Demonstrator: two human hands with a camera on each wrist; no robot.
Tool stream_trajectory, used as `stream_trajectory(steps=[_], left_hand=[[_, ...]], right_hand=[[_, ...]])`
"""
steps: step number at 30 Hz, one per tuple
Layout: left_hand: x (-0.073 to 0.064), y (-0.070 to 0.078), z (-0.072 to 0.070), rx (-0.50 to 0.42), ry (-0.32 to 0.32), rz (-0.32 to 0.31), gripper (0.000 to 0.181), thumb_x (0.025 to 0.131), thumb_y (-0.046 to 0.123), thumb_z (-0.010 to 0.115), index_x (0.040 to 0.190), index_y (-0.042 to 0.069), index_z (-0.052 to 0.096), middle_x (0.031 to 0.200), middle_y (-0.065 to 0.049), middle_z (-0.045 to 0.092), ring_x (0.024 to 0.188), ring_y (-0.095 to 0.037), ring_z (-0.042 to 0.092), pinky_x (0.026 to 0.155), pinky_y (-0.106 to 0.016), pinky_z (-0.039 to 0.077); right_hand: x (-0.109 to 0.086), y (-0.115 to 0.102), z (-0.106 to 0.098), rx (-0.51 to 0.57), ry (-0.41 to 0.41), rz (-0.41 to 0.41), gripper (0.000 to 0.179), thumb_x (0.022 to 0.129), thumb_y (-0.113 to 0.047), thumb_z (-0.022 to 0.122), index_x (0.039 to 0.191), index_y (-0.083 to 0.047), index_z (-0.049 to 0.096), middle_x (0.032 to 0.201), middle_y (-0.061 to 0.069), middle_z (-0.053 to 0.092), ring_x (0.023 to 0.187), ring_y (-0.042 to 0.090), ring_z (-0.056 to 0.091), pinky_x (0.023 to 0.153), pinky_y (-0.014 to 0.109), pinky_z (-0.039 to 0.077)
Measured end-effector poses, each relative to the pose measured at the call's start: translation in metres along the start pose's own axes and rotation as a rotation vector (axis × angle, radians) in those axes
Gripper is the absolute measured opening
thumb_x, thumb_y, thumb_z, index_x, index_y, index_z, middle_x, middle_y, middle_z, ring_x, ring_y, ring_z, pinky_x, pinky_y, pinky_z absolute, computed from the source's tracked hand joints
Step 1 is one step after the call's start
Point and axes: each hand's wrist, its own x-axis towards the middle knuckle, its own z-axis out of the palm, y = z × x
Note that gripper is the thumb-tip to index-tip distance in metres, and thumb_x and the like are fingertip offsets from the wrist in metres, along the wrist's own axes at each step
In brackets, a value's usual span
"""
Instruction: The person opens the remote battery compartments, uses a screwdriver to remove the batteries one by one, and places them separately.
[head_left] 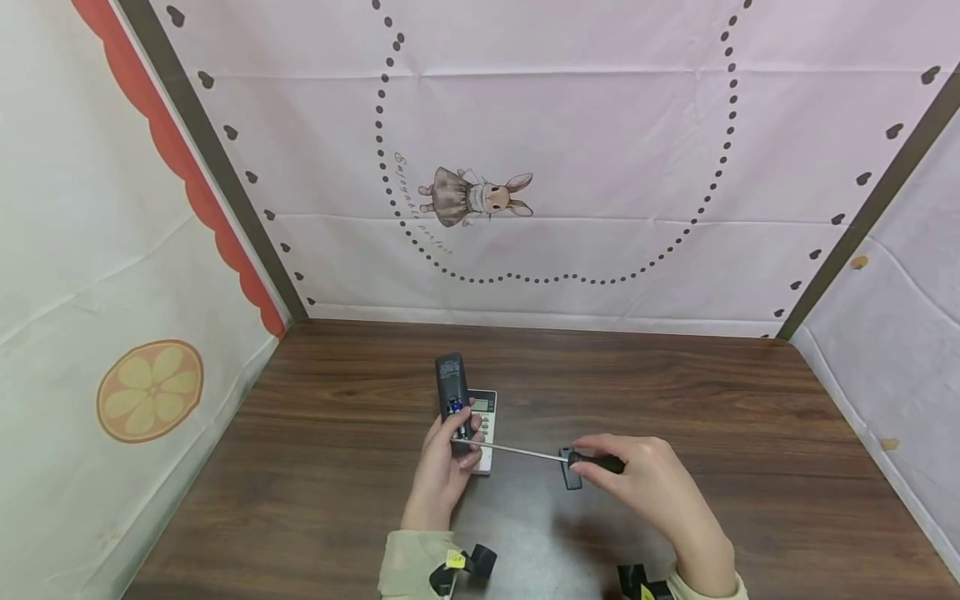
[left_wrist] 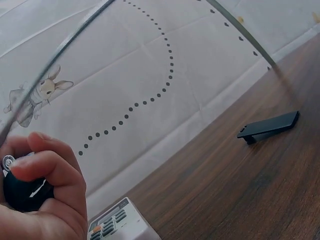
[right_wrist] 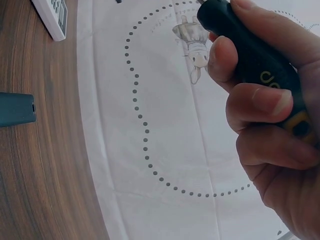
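Near side: pale fabric sleeves cover both forearms. The left hand is clamped around the lower part of the remote control, a slim, dark, round-cornered body held above the table, back face up; blue and silver parts show in its open compartment. The right hand is clamped on the thick, smooth handle of the screwdriver. The straight metal shaft runs left to the remote's lower end; tip contact cannot be told.

The flat, dark cover lies on the table beside the right fingertips, a small tab beneath it. The white rectangular calculator, with raised grey keys, lies just beside the left hand, partly hidden by it.

The brown wood-grain table gives side room left and right of the hands. Its far edge meets a creased, dotted cloth; cloth panels bound both sides.
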Motion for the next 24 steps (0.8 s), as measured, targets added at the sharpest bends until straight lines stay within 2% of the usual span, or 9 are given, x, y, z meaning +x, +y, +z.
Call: stream_trajectory(steps=[8,14,21,24], left_hand=[[0.0006,-0.0007,0.0003,0.016,0.008,0.003,0.032,0.088,0.017,0.053,0.115,0.005,0.039,0.075,-0.004,0.045,0.054,-0.008,0.041,0.037,-0.011,0.023],[0.0003,-0.0008,0.0005,0.041,0.029,0.010,0.037,0.087,0.019,0.055,0.117,0.006,0.039,0.077,-0.004,0.047,0.053,-0.009,0.042,0.036,-0.013,0.023],[-0.0003,-0.0012,0.0018,0.094,0.054,0.014,0.040,0.087,0.022,0.056,0.119,0.006,0.039,0.080,-0.004,0.049,0.056,-0.009,0.047,0.038,-0.013,0.031],[0.0006,-0.0017,0.0022,0.121,0.038,0.017,0.042,0.087,0.023,0.055,0.120,0.004,0.039,0.078,-0.004,0.050,0.056,-0.009,0.048,0.039,-0.014,0.035]], right_hand=[[0.0004,0.0000,-0.0019,0.003,0.026,-0.016,0.023,0.076,-0.042,0.066,0.098,-0.036,0.064,0.088,-0.028,0.060,0.071,-0.009,0.054,0.063,0.020,0.048],[0.0002,0.0018,-0.0018,-0.011,0.058,-0.029,0.024,0.076,-0.043,0.066,0.099,-0.036,0.064,0.090,-0.026,0.061,0.078,-0.006,0.057,0.067,0.022,0.049],[0.0008,0.0039,-0.0019,-0.027,0.105,-0.030,0.027,0.076,-0.042,0.066,0.101,-0.032,0.065,0.094,-0.022,0.063,0.081,-0.005,0.057,0.068,0.023,0.049],[0.0012,0.0049,-0.0021,-0.030,0.124,-0.005,0.031,0.078,-0.044,0.063,0.105,-0.030,0.064,0.092,-0.019,0.063,0.079,-0.004,0.057,0.067,0.025,0.049]])
